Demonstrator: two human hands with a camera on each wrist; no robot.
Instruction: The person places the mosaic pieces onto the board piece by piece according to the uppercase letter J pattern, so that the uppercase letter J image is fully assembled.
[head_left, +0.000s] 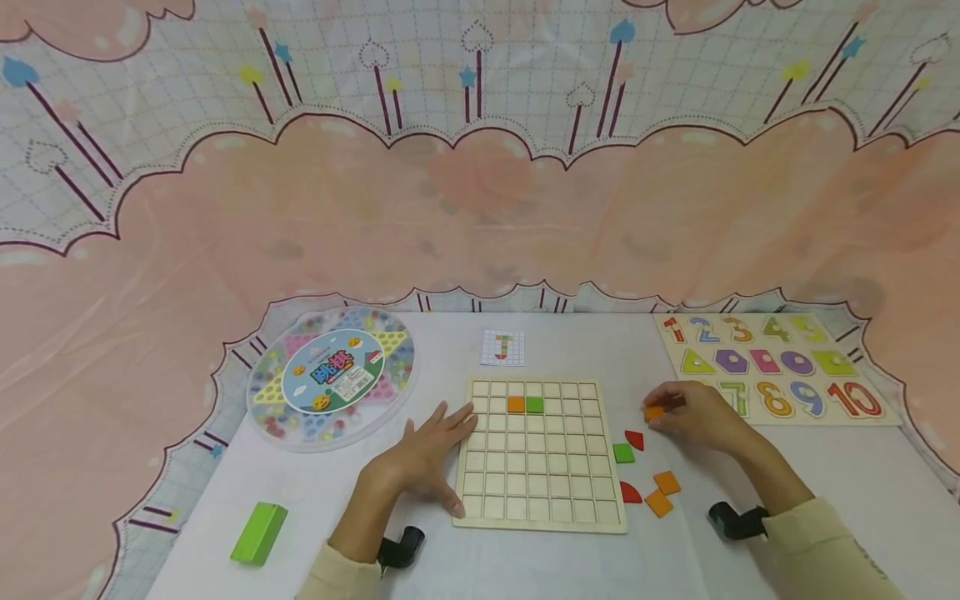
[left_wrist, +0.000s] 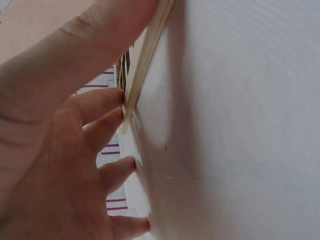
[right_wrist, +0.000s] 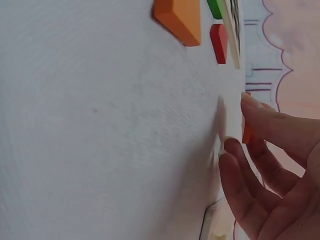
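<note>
A pale wooden grid board (head_left: pixel 536 475) lies in the middle of the white table. In one of its upper rows an orange square tile (head_left: pixel 516 404) sits beside a green square tile (head_left: pixel 535 404). My left hand (head_left: pixel 420 454) rests with spread fingers along the board's left edge, thumb at the lower corner. Right of the board, my right hand (head_left: pixel 693 412) pinches an orange square tile (right_wrist: pixel 247 127) between thumb and fingers. Below that hand lie two red quarter-round pieces (head_left: pixel 634 440), a green tile (head_left: pixel 623 453) and two orange tiles (head_left: pixel 666 482).
Behind the board lies a small pattern card (head_left: pixel 502 347). A round Chinese checkers box (head_left: pixel 333 375) sits at the back left, a green block (head_left: pixel 258 533) at the front left. At the back right is a number puzzle board (head_left: pixel 780 367), partly behind the right hand.
</note>
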